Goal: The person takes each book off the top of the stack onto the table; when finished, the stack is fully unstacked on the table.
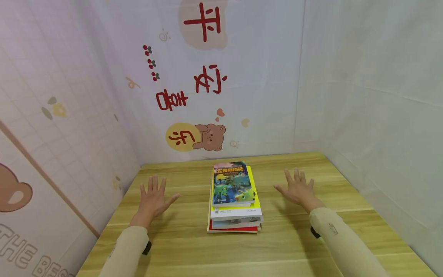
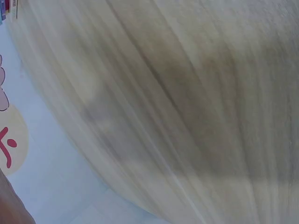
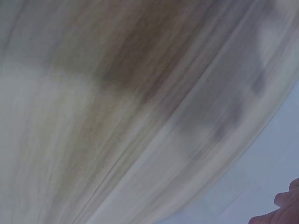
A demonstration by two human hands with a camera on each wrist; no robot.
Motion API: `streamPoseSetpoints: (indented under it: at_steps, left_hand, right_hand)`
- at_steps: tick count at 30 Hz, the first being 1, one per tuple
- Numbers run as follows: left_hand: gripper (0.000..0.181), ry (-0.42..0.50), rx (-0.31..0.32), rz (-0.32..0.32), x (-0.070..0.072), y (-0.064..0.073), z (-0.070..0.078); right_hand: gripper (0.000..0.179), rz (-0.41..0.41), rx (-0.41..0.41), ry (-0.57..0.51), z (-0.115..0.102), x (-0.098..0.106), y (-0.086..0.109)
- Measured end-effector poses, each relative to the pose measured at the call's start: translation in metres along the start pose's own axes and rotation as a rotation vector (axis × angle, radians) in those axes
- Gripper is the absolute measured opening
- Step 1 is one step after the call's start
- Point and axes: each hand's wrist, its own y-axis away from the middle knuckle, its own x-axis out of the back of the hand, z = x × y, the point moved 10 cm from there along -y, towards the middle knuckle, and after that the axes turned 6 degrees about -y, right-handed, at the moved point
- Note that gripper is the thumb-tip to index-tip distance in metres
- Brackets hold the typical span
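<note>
A stack of books (image 1: 237, 217) lies on the wooden table, between the two hands. On top is a smaller book (image 1: 232, 184) with a dark green and blue picture cover, resting over a yellow and white one. My left hand (image 1: 153, 201) is to the left of the stack with its fingers spread and holds nothing. To the right of the stack, my right hand (image 1: 299, 190) also has spread fingers and holds nothing. Neither hand touches the books. In each wrist view only a small part of the hand shows at a lower corner, above the table's shadowed surface.
The wooden table (image 1: 180, 250) runs back to a white cloth wall (image 1: 263, 96) printed with red characters and a bear. Cloth walls also stand at the left (image 1: 86, 127) and right (image 1: 373, 115) sides. Black bands show under both sleeves.
</note>
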Motion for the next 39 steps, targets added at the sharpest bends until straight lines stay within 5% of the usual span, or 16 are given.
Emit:
streamPoseSetpoints:
  at_steps: [17,30,39]
  left_hand:
    - [0.1,0.071,-0.021,0.015,0.021,-0.008,0.027]
    - [0.101,0.319,0.01,-0.023,0.022,-0.015,0.059]
    - [0.1,0.54,0.1,-0.125,0.004,-0.019,0.076]
  right_hand:
    - [0.09,-0.034,-0.019,-0.147,-0.024,0.007,-0.005]
    - [0.083,-0.03,0.013,-0.311,-0.044,0.004,-0.002]
    - [0.081,-0.059,0.032,-0.487,-0.054,-0.007,0.003]
